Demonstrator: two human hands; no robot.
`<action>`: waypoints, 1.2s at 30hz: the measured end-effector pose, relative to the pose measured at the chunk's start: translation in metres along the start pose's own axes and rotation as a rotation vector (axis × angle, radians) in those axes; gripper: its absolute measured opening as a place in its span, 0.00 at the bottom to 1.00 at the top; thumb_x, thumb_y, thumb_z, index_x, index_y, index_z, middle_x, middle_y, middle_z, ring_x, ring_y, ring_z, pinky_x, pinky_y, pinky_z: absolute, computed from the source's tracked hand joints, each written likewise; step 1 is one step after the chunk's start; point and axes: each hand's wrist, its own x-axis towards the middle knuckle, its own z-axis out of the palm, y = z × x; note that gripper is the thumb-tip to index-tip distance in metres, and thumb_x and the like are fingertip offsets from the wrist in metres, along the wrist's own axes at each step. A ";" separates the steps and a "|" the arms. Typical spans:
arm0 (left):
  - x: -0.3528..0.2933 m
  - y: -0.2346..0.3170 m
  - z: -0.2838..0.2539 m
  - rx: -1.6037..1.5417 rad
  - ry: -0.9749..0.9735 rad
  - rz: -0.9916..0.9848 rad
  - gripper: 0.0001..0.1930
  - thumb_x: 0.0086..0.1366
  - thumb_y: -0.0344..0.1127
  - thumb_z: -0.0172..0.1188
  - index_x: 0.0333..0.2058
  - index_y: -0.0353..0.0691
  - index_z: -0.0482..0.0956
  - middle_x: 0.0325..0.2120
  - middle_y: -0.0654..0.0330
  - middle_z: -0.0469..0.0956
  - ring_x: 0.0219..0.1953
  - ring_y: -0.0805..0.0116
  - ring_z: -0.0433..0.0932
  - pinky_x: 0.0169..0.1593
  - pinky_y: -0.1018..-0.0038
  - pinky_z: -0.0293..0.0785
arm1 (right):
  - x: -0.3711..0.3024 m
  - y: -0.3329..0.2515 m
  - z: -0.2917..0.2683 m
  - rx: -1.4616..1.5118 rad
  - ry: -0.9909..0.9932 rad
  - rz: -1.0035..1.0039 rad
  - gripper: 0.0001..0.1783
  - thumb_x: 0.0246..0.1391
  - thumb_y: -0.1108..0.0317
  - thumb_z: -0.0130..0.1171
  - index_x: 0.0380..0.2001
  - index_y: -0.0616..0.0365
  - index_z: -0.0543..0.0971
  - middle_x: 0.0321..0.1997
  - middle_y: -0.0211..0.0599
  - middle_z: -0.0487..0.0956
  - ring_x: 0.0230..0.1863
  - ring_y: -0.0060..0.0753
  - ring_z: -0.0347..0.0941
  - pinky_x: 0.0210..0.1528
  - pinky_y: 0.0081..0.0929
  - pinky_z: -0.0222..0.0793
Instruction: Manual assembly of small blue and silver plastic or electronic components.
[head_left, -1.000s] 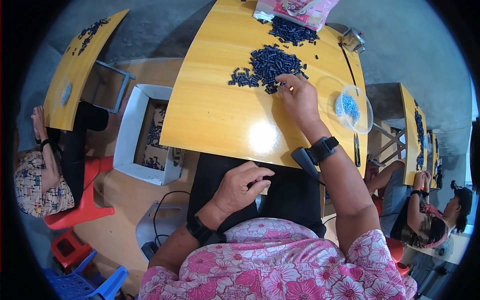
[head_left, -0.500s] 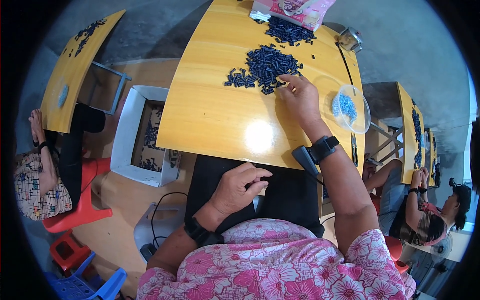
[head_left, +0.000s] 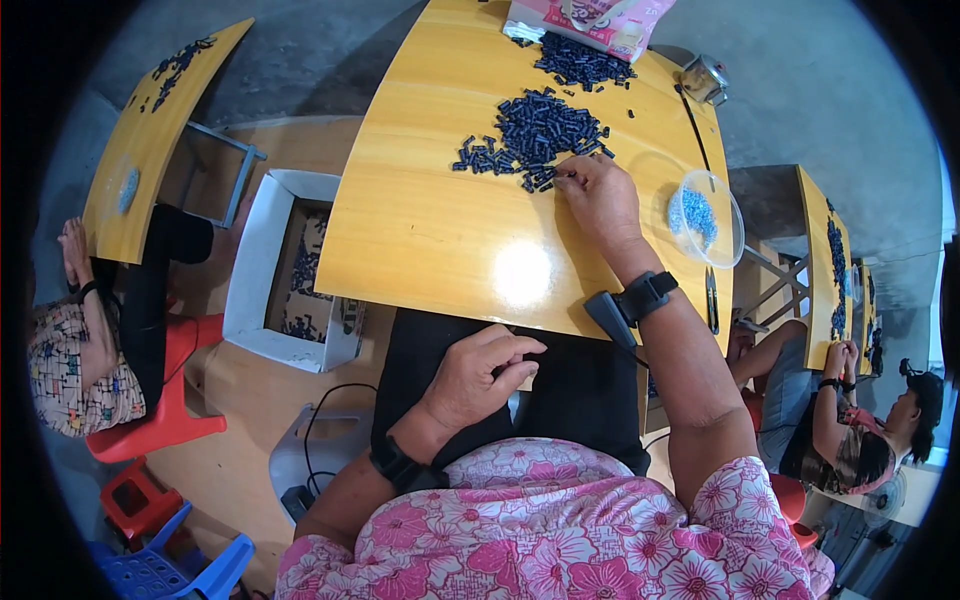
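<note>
Small black tube-shaped plastic pieces (head_left: 543, 125) lie in a loose pile on the yellow wooden table (head_left: 430, 230). At the pile's near right edge, my right hand (head_left: 603, 200) has thumb and forefinger pinched on one dark piece (head_left: 566, 175). Over my lap, just below the table's front edge, my left hand (head_left: 478, 372) is half curled. Its thumb and forefinger stand apart, and nothing shows between them. Right of my right hand, a clear round tub (head_left: 738, 225) holds tiny light-blue bits (head_left: 692, 218).
Behind the pile lie more black pieces (head_left: 580, 62) and a pink-and-white bag (head_left: 600, 22). A metal cup (head_left: 706, 78), a thin dark stick (head_left: 693, 125) and small snips (head_left: 711, 300) line the right side. An open white box (head_left: 250, 270) stands on the floor left. Other people sit at side tables.
My right thumb and forefinger have closed on a dark piece at the pile's edge. My left hand has stayed where it was.
</note>
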 end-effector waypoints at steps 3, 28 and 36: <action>0.000 0.001 0.000 -0.003 -0.004 -0.005 0.10 0.55 0.25 0.63 0.37 0.35 0.81 0.31 0.54 0.80 0.33 0.61 0.81 0.38 0.73 0.76 | -0.003 -0.003 -0.003 0.011 0.030 -0.019 0.10 0.46 0.72 0.63 0.35 0.54 0.83 0.27 0.39 0.76 0.27 0.37 0.74 0.33 0.30 0.71; 0.001 0.000 0.005 -0.007 0.061 0.025 0.10 0.56 0.25 0.62 0.38 0.38 0.81 0.29 0.56 0.77 0.27 0.67 0.77 0.32 0.75 0.73 | -0.007 -0.005 -0.005 -0.109 -0.071 -0.045 0.06 0.50 0.71 0.55 0.31 0.58 0.78 0.34 0.43 0.78 0.36 0.50 0.76 0.39 0.41 0.73; -0.004 0.004 0.012 0.031 0.057 0.014 0.10 0.53 0.26 0.63 0.36 0.37 0.81 0.31 0.54 0.79 0.33 0.58 0.80 0.38 0.71 0.75 | -0.049 0.005 -0.010 -0.136 -0.107 -0.069 0.06 0.53 0.72 0.52 0.35 0.60 0.72 0.32 0.49 0.76 0.34 0.54 0.75 0.39 0.45 0.72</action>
